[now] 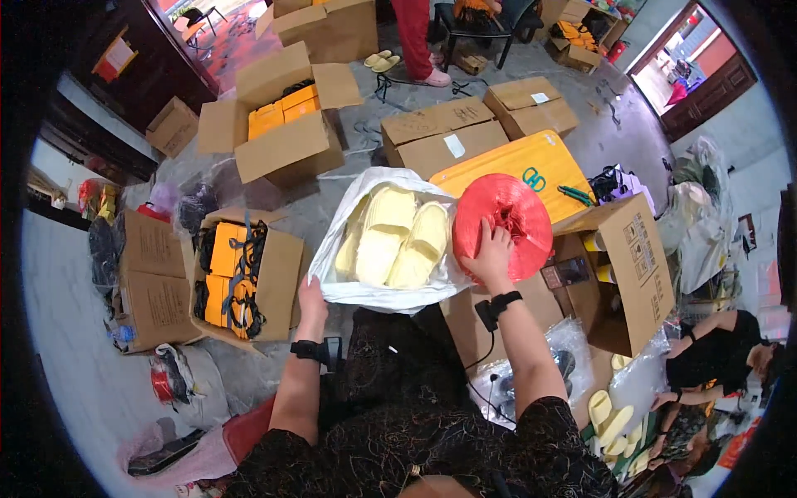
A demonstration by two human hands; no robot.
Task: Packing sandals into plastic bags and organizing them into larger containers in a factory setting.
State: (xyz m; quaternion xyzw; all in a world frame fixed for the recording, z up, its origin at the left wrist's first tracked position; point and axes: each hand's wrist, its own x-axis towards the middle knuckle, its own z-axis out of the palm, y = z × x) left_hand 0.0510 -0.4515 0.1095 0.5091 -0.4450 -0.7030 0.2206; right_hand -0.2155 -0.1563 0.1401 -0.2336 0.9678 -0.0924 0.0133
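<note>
My left hand (312, 297) closes on the near left edge of a white woven sack (332, 286). The sack's mouth gapes, and several pale yellow slippers (390, 207) packed in clear plastic show inside. My right hand (493, 251) is on a big roll of red plastic twine (519, 203), its fingers bent over the top toward the centre hole. The roll sits against the sack's right side and overlaps the near edge of an orange-yellow table (490, 162). The fingertips at the hole are partly lost in the twine's folds.
Green scissors (533, 178) and a green-handled tool (574, 195) lie on the table. An open carton (635, 274) stands at right; cartons with orange packs (282, 112) stand at left. A co-worker (718, 353) is at far right near loose yellow slippers (610, 419). Another person's red-trousered leg (413, 37) shows beyond.
</note>
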